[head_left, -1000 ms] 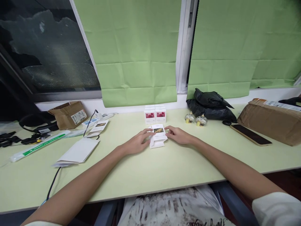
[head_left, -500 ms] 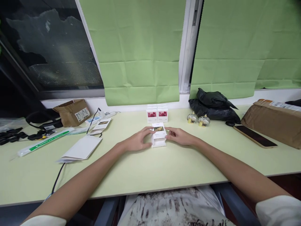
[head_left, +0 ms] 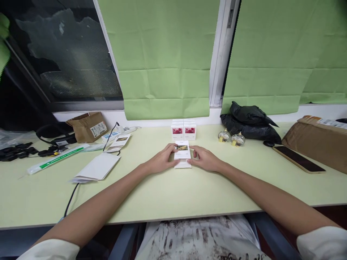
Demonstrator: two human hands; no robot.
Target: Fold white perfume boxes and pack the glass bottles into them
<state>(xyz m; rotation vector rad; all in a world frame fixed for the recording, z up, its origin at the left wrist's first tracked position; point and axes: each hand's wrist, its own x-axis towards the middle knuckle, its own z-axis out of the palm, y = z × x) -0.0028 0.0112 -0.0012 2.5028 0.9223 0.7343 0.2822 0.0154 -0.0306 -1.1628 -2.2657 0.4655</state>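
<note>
A small white cardboard box point(head_left: 182, 155) with a dark yellow picture lies on the table in front of me, its near flap spread toward me. My left hand point(head_left: 163, 159) holds its left side, with fingertips at the picture and thumb near the flap. On the right side, my right hand point(head_left: 205, 159) pinches the box, the index finger near its far corner and the thumb at the flap's fold. Just beyond stand white boxes with pink-red pictures point(head_left: 183, 132), in a close group.
Two round glass bottles point(head_left: 230, 138) stand to the right, before black plastic bags point(head_left: 249, 122). A phone point(head_left: 298, 159) lies beside a long brown parcel point(head_left: 320, 142). Leftward are flattened white boxes point(head_left: 97, 167), a cable point(head_left: 71, 200), a green-striped packet point(head_left: 58, 159) and an open brown carton point(head_left: 88, 127).
My right thumb has moved down to the flap's fold, and my left thumb has come onto the box edge. The whole view has shifted slightly.
</note>
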